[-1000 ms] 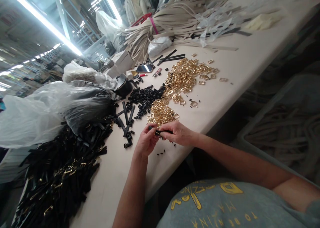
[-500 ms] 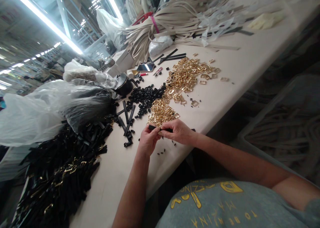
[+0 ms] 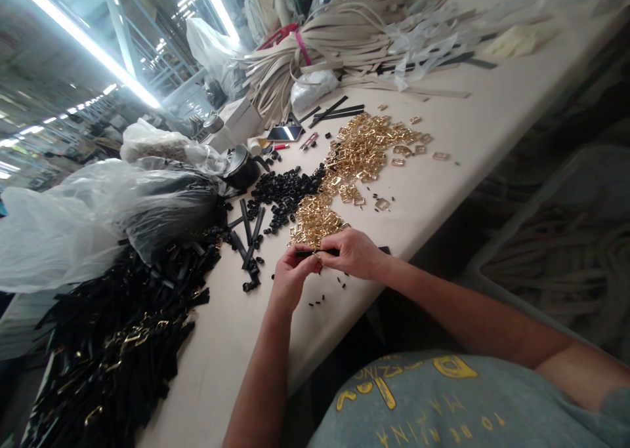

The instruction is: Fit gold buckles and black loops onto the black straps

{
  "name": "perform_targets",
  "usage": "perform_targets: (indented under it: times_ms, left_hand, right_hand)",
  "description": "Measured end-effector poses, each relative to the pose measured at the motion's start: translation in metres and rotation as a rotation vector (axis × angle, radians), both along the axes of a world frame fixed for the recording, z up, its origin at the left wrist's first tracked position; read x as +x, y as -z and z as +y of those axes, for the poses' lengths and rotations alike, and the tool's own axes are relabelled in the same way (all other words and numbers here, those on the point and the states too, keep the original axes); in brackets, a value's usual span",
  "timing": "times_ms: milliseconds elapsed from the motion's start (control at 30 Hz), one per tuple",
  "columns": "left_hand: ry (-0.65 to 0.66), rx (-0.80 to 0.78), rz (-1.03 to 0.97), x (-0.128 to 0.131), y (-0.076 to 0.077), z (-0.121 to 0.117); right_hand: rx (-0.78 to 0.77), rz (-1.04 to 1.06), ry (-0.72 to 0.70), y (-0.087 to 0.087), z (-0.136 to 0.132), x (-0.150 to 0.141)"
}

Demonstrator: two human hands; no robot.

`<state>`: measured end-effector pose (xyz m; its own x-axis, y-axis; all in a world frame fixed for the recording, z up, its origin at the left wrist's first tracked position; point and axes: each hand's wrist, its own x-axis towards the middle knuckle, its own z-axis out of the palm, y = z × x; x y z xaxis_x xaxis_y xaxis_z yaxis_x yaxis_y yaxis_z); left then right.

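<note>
Item: black strap (image 3: 306, 253), short and narrow, held level just above the near edge of the table (image 3: 472, 140). Left hand (image 3: 290, 281) pinches its left end between thumb and fingertips; right hand (image 3: 352, 252) closes over the other end, so that end is hidden. A small gold piece seems to sit where the fingers meet, too small to make out.

At 12 o'clock of the hands, just beside: heap of gold buckles (image 3: 359, 156), running away to 1 o'clock.
At 11 o'clock: black loops (image 3: 283, 192), piled, touching the buckles.
At 9 o'clock: loose black strips (image 3: 249, 235); farther out, a plastic bag (image 3: 73, 225), contents blurred.
At 8 o'clock: finished black straps (image 3: 113, 349), heap cut off by the frame.
Far 12 o'clock: cream straps (image 3: 315, 48), bundled.
</note>
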<state>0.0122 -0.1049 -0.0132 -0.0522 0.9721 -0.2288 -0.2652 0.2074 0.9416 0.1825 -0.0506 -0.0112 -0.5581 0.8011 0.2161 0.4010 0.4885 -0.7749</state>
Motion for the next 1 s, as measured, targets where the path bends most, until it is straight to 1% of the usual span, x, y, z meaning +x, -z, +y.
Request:
perform_targets:
  times_ms: [100,167,367,433,533,633,767,867,933,1000]
  left_hand:
    - [-0.006,-0.021,-0.069,-0.003,0.002,0.001]
    - [-0.011,-0.018,-0.071,-0.004,0.002,0.001]
    - [-0.011,0.011,0.021,0.002,-0.001,-0.001]
    - [0.002,0.012,0.016,0.002,-0.002,-0.001]
    - [0.016,-0.015,-0.007,0.003,-0.003,-0.001]
    - [-0.014,-0.039,-0.007,0.002,-0.001,0.0]
    - [-0.066,-0.026,-0.025,-0.003,0.0,0.003]
    - [-0.14,-0.007,-0.078,-0.009,0.0,0.004]
    - [-0.181,-0.027,-0.113,-0.011,0.0,0.005]
    - [-0.194,-0.066,-0.14,-0.009,0.0,0.006]
  right_hand:
    - [-0.017,0.039,-0.094,0.001,0.003,0.003]
    - [-0.017,0.058,-0.127,0.003,0.005,0.004]
    - [-0.003,0.099,-0.117,0.01,0.003,0.004]
    - [0.008,0.1,-0.107,0.011,0.002,0.004]
    - [0.067,0.07,-0.103,0.01,0.001,0.004]
    - [0.117,0.026,-0.102,0.007,0.0,0.004]
    - [0.057,-0.005,-0.138,0.005,0.002,0.008]
    - [0.001,-0.053,-0.132,0.003,0.005,0.013]
    - [-0.022,-0.05,-0.122,0.002,0.005,0.015]
    - [-0.024,-0.018,-0.11,0.002,0.004,0.014]
